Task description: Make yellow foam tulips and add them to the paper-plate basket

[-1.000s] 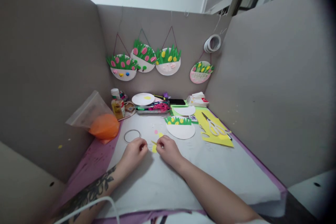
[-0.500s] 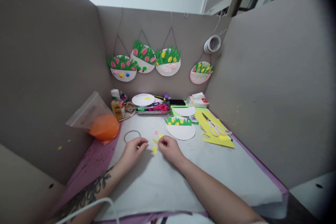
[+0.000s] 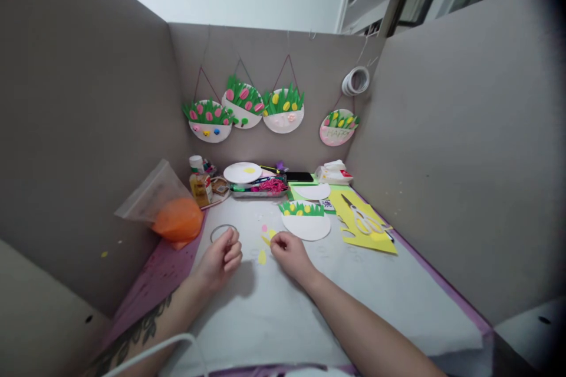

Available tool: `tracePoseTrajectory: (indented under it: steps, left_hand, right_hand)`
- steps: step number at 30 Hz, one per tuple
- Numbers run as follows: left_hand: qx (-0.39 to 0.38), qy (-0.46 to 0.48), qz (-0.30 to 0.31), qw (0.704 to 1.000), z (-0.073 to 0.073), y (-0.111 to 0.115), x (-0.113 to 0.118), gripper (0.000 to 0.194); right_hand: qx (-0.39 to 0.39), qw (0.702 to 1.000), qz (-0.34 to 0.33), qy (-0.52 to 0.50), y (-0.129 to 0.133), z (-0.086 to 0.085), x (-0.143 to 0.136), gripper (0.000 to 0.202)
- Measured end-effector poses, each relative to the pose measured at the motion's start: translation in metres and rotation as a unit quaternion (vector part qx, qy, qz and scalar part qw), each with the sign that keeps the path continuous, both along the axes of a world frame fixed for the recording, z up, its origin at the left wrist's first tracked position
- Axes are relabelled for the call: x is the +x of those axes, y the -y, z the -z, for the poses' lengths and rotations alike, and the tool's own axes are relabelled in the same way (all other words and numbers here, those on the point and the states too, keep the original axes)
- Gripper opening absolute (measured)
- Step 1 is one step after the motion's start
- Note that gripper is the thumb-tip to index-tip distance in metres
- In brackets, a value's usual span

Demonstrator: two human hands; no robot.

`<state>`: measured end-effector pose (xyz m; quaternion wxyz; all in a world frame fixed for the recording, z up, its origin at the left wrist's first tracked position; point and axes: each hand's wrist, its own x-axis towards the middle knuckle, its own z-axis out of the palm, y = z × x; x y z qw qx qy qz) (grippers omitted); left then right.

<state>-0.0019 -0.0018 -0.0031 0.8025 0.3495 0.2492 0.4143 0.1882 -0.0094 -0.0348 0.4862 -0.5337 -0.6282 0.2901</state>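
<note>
At the centre of the frame, a bare right hand [image 3: 289, 252] is pinching a narrow yellow paper piece [image 3: 266, 241], whose end is poking out at the fingertips. Left of centre, a bare left hand [image 3: 220, 259] is hovering above the white table covering [image 3: 274, 318], fingers curled closed; from where I am standing, I cannot tell whether it is hiding anything. A small yellow oval paper cut-out [image 3: 262, 257] is lying between the hands. Good handling, I am judging, is calling for a light, dry pinch near the edge, so the slip is not creasing. The wrist should be staying clear of the white plate with green paper grass and yellow blooms [image 3: 307, 228], lying just right of centre.
</note>
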Motion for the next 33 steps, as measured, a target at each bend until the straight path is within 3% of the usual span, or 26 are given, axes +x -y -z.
tracePoseTrajectory:
  steps: [5,11,20,26,29,33]
  left_hand:
    - [-0.003,0.033,-0.043,0.999,0.003,-0.003,-0.001,0.037]
    - [0.003,-0.044,-0.112,0.993,0.006,-0.002,0.001,0.033]
    - [0.057,-0.111,-0.112,0.986,0.005,-0.001,0.002,0.046]
    - [0.111,-0.086,-0.124,0.982,0.008,0.001,0.006,0.045]
    - [0.133,-0.084,-0.146,0.977,-0.003,0.002,0.006,0.047]
    - [0.197,-0.062,-0.189,0.960,-0.037,0.008,-0.004,0.041]
  right_hand:
    - [0.003,1.000,-0.003,0.000,0.001,-0.001,0.000,0.010]
    - [0.013,1.000,-0.002,-0.004,0.001,-0.002,0.000,0.010]
    - [0.015,1.000,-0.005,-0.021,0.001,-0.002,0.002,0.010]
    - [0.004,0.999,-0.008,-0.038,0.001,-0.003,0.003,0.008]
    - [0.009,0.999,-0.009,-0.039,0.001,-0.002,0.003,0.009]
    - [0.010,0.999,-0.006,-0.040,0.000,-0.001,0.005,0.008]
